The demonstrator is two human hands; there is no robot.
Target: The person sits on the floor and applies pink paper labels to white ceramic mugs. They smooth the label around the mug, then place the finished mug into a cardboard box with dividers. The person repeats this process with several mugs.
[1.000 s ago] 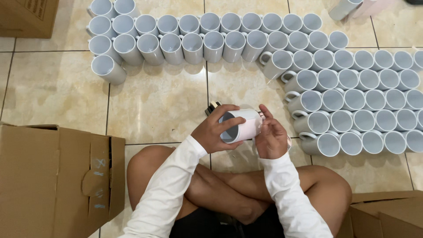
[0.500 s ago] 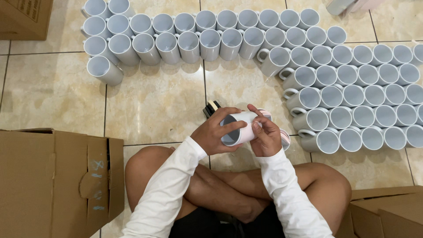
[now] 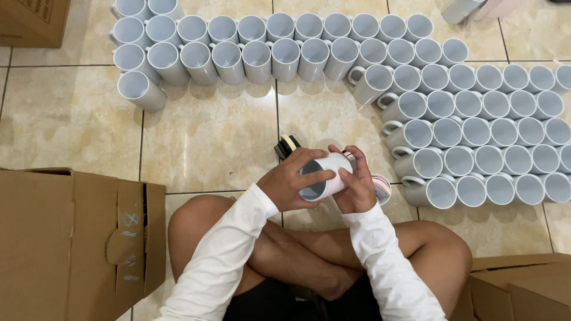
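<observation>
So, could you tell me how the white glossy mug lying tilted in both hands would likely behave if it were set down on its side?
The white glossy mug looks rigid and probably ceramic, so likely breakable on the tiled floor. Its round body would probably roll. The left hand and right hand both grip it, suggesting a smooth, perhaps slippery surface.

You held a white glossy ceramic mug [image 3: 326, 175]; the beige floor tiles [image 3: 220, 137] looked polished, the brown cardboard box [image 3: 65, 244] was matt and rough.

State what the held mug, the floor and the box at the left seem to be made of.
Mug: likely glazed ceramic, white and smooth. Floor: polished beige tile, with grout lines and sheen. Box: brown matt cardboard, with folded flaps.
</observation>
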